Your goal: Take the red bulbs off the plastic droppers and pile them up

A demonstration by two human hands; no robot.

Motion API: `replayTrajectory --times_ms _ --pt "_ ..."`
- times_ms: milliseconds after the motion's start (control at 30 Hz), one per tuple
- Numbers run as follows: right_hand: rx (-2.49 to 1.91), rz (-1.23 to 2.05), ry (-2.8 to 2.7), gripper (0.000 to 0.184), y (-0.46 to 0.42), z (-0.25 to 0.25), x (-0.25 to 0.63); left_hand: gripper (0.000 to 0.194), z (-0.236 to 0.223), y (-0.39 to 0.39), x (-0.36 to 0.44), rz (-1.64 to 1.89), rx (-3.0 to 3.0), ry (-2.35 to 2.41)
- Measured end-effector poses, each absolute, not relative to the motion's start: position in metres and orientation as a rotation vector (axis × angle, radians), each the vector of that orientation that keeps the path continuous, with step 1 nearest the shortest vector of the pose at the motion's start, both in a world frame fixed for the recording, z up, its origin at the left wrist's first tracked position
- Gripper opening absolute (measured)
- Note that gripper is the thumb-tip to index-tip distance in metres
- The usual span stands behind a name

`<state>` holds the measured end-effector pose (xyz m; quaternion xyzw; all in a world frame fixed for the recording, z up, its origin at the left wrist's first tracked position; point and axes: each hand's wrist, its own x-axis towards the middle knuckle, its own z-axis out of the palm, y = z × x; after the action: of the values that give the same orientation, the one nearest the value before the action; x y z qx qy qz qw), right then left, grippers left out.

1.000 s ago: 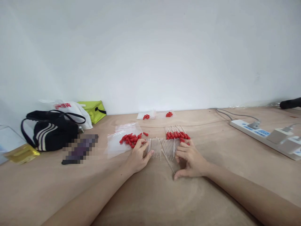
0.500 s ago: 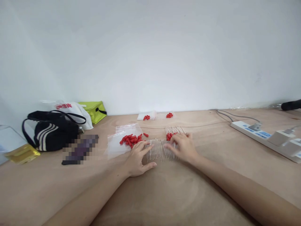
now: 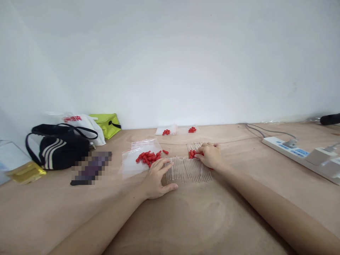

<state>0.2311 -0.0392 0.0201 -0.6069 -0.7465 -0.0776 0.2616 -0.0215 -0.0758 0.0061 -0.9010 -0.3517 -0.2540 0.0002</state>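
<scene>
My left hand [image 3: 158, 180] rests on the table with fingers spread, its fingertips by the left end of a row of thin clear glass tubes [image 3: 183, 169]. Just beyond it lies a loose pile of red rubber bulbs [image 3: 150, 156] on clear zip bags [image 3: 128, 164]. Over the right side of the tubes, my right hand [image 3: 210, 156] is closed, thumb and fingertips pinching at a red rubber bulb in a small cluster [image 3: 191, 153]. Tubes fitted with red bulbs [image 3: 195, 145] lie behind that cluster, partly hidden by the hand.
Two small bags with red bulbs [image 3: 166, 132] lie near the wall. To the left are a black bag [image 3: 63, 150], a green box bag [image 3: 107, 125], a pixelated dark object [image 3: 91, 168] and a yellow packet [image 3: 26, 173]. A white power strip [image 3: 292, 152] with plugs and cables lies right.
My right hand has moved slightly back and right, off the near tubes and onto the red bulbs; its fingers have drawn together. My left hand has stayed in place.
</scene>
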Motion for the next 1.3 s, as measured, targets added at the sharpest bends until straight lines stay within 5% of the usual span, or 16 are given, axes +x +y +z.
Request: replayTrajectory --times_ms 333,600,900,1300 --pt "-1.174 -0.034 -1.895 0.016 -0.09 0.008 0.24 0.055 0.005 -0.073 -0.012 -1.01 -2.606 -1.026" --pt "-0.985 -0.05 -2.11 0.013 -0.113 0.002 0.218 0.016 0.013 -0.077 0.004 -0.931 -2.545 -0.765" --pt "-0.99 -0.363 -2.081 0.012 -0.111 0.001 0.208 0.019 0.015 -0.085 0.008 -0.874 -2.493 -0.691" --pt "-0.918 -0.289 -2.16 0.015 -0.119 0.007 0.209 0.023 0.016 -0.091 0.009 -0.889 -2.515 -0.619"
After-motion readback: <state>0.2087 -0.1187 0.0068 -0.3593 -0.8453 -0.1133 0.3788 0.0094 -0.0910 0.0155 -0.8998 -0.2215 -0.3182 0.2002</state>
